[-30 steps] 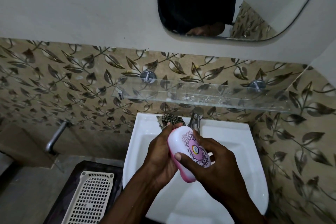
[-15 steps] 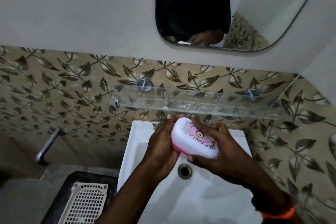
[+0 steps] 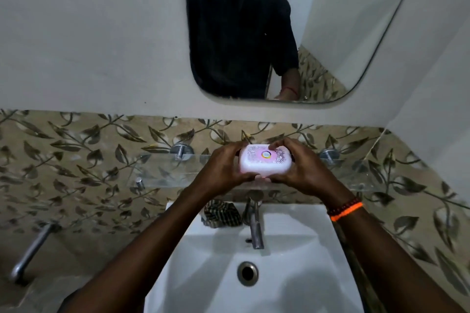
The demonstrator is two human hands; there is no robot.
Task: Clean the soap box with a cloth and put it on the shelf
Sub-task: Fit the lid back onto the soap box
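Holding the soap box (image 3: 265, 160) w/ both hands — left hand (image 3: 223, 170) & right hand (image 3: 302, 170) curled round its ends — I've raised it from over the sink (image 3: 292, 287) to the glass shelf (image 3: 162, 173). Cloth (image 3: 223, 213) lies by the tap, so wiping looks done — just set it down.

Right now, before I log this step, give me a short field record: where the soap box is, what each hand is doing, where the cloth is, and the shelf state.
soap box: held level over the glass shelf, lid up; contact with the shelf cannot be told
left hand: grips the box's left end
right hand: grips the box's right end
cloth: bunched on the sink rim, left of the tap
glass shelf: wall-mounted above the sink, nothing else seen on it
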